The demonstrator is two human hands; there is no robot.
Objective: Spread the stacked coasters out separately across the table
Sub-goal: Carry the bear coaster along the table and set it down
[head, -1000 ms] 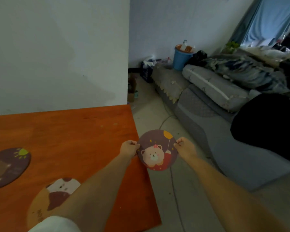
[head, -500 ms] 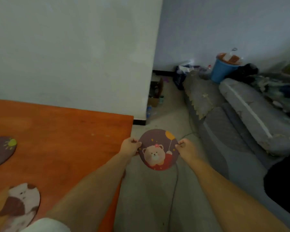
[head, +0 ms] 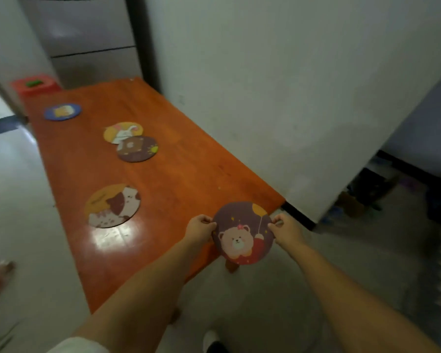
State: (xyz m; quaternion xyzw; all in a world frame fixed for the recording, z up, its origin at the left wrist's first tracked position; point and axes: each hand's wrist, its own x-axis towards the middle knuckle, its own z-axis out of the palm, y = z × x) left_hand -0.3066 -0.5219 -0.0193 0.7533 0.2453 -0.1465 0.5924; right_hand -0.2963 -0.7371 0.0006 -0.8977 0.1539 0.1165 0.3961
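Note:
I hold a round purple bear coaster (head: 243, 233) by its two sides, my left hand (head: 201, 229) pinching its left rim and my right hand (head: 285, 226) its right rim. It hangs over the near right corner of the orange table (head: 168, 179). On the table lie an orange cat coaster (head: 112, 205), a brown coaster (head: 137, 148) overlapping a yellow rabbit coaster (head: 122, 131), and a blue coaster (head: 62, 111) at the far end.
A white wall (head: 278, 85) runs along the table's right edge. A red box (head: 35, 85) stands beyond the far end. Grey floor lies on the left and near side. A table leg (head: 231, 266) shows under the held coaster. Clutter sits at the right.
The view has swung left, so the whole table and its coasters now show. My hands still hold the bear coaster, now over the table's near corner instead of over the floor.

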